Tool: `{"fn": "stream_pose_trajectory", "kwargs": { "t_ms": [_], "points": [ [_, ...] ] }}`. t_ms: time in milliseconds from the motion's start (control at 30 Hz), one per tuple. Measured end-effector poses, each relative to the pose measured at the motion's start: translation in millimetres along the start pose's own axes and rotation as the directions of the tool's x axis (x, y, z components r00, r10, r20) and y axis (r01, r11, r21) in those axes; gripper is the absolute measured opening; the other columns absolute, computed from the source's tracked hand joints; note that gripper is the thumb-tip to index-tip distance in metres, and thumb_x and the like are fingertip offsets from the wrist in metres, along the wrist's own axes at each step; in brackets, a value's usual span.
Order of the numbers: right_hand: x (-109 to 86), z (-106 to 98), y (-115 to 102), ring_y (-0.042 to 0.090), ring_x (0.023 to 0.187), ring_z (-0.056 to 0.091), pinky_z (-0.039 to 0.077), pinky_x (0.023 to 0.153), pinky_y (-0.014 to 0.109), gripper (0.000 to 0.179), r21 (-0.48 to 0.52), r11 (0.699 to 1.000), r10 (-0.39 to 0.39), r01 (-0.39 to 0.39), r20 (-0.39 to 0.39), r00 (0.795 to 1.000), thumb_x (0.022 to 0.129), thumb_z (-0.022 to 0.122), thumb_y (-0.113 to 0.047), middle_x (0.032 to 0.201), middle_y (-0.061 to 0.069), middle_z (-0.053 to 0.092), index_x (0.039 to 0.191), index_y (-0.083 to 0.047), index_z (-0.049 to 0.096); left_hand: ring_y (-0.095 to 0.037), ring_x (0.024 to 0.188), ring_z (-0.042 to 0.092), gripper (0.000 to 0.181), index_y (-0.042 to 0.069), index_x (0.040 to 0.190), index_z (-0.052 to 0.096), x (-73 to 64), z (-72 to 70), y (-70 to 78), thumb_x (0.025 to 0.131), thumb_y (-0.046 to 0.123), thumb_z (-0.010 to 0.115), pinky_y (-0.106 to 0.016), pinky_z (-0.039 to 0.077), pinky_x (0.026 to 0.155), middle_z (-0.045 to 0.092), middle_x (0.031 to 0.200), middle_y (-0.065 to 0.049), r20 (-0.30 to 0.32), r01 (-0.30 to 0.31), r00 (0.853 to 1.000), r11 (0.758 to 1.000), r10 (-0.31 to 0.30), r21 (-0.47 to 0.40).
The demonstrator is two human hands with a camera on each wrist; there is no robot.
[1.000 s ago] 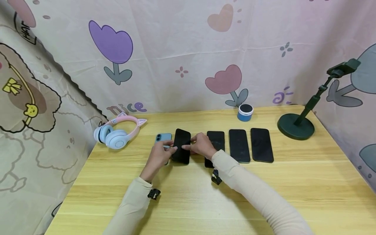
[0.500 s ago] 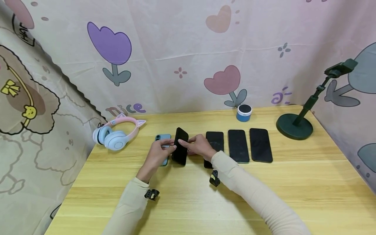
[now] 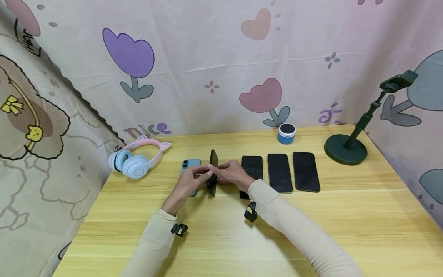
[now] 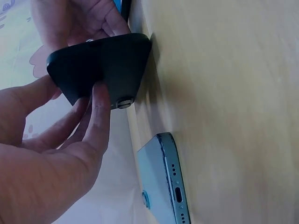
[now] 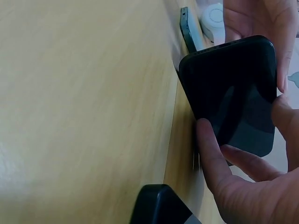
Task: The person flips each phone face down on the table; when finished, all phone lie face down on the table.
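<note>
Between the two hands a black smartphone (image 3: 212,184) stands up on its long edge, seen nearly edge-on in the head view. My left hand (image 3: 187,182) holds it from the left, thumb at the upper edge and fingers against the back, where a camera ring shows in the left wrist view. My right hand (image 3: 235,175) grips it from the other side, thumb on the upper edge and fingers on the dark screen (image 5: 233,93). Just left lies a light blue smartphone (image 4: 159,177), back up, partly covered by the left hand in the head view.
Right of the hands, a black phone (image 3: 252,167) lies partly under the right hand, beside two more dark phones (image 3: 279,173) (image 3: 306,171). Cat-ear headphones (image 3: 140,165) sit at the left edge, a blue speaker (image 3: 286,134) at the back, a dark green stand (image 3: 346,149) at the right.
The black smartphone has turned from lying tilted with its screen facing up to standing on its long edge. The right thumb has shifted from the screen to the upper edge, close to the left thumb.
</note>
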State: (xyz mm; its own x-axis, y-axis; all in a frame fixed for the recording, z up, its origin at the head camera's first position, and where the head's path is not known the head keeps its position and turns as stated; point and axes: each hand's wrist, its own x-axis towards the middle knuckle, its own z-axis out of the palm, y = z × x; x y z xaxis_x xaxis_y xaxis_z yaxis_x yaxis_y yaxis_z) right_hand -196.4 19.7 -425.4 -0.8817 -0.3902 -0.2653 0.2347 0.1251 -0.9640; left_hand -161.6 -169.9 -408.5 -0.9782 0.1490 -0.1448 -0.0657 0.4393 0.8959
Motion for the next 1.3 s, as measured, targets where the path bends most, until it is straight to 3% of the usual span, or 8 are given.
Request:
{"fn": "stream_pose_trajectory", "kwargs": {
  "t_ms": [167, 333, 567, 733, 933, 1300],
  "points": [
    [1.1, -0.4, -0.2, 0.032, 0.105, 0.07, 0.058, 0.089, 0.039, 0.066, 0.036, 0.999, 0.014, -0.015, 0.016, 1.0, 0.096, 0.069, -0.044, 0.119, 0.02, 0.069, 0.137, 0.007, 0.057, -0.029, 0.12, 0.059, 0.048, 0.003, 0.14, 0.06, 1.4, 1.8, -2.5, 0.102, 0.031, 0.064, -0.043, 0.049, 0.101, 0.063, 0.134, -0.013, 0.034, -0.022, 0.999, 1.0, 0.022, 0.008],
    [0.2, -2.0, -1.8, 0.031, 0.106, 0.07, 0.057, 0.09, 0.04, 0.066, 0.05, 0.999, 0.013, -0.015, 0.037, 0.999, 0.097, 0.068, -0.043, 0.118, 0.018, 0.07, 0.14, 0.005, 0.055, -0.032, 0.128, 0.056, 0.056, 0.002, 0.145, 0.054, 0.9, 3.8, -5.2, 0.103, 0.037, 0.061, -0.044, 0.047, 0.105, 0.057, 0.143, -0.016, 0.076, -0.003, 0.997, 1.0, 0.005, -0.019],
    [-4.3, -4.8, -7.6, 0.028, 0.101, 0.072, 0.058, 0.088, 0.04, 0.057, 0.077, 0.997, 0.008, -0.013, 0.065, 0.998, 0.1, 0.066, -0.034, 0.118, 0.018, 0.071, 0.141, 0.004, 0.055, -0.032, 0.131, 0.054, 0.056, 0.005, 0.148, 0.052, -0.4, 5.0, -6.2, 0.103, 0.038, 0.06, -0.044, 0.047, 0.105, 0.055, 0.146, -0.014, 0.107, -0.017, 0.994, 1.0, 0.019, -0.021],
    [-6.1, -6.3, -8.5, 0.026, 0.097, 0.073, 0.059, 0.082, 0.037, 0.054, 0.101, 0.995, -0.011, 0.007, 0.042, 0.999, 0.101, 0.067, -0.027, 0.12, 0.02, 0.07, 0.142, 0.005, 0.054, -0.03, 0.132, 0.054, 0.056, 0.007, 0.148, 0.052, -1.2, 6.9, -5.9, 0.102, 0.037, 0.062, -0.042, 0.047, 0.105, 0.055, 0.146, -0.011, 0.124, -0.048, 0.991, 0.999, 0.05, -0.017],
    [-7.5, -8.2, -7.6, 0.022, 0.091, 0.074, 0.06, 0.08, 0.035, 0.038, 0.097, 0.995, -0.039, 0.038, 0.009, 0.999, 0.099, 0.068, -0.019, 0.121, 0.022, 0.069, 0.13, 0.003, 0.066, -0.03, 0.132, 0.054, 0.055, 0.007, 0.148, 0.053, -0.9, 8.8, -5.6, 0.102, 0.035, 0.063, -0.046, 0.044, 0.108, 0.057, 0.144, -0.013, 0.12, -0.098, 0.988, 0.994, 0.092, 0.043],
    [-9.2, -10.9, -5.4, 0.012, 0.073, 0.072, 0.06, 0.075, 0.031, 0.025, 0.063, 0.997, -0.038, 0.04, -0.026, 0.999, 0.098, 0.069, -0.013, 0.113, 0.026, 0.07, 0.116, 0.003, 0.074, -0.036, 0.127, 0.058, 0.056, 0.008, 0.146, 0.055, -0.4, 15.1, -4.2, 0.098, 0.033, 0.069, -0.052, 0.048, 0.102, 0.057, 0.143, -0.017, 0.099, -0.055, 0.994, 0.994, 0.045, 0.097]
  ]
}}
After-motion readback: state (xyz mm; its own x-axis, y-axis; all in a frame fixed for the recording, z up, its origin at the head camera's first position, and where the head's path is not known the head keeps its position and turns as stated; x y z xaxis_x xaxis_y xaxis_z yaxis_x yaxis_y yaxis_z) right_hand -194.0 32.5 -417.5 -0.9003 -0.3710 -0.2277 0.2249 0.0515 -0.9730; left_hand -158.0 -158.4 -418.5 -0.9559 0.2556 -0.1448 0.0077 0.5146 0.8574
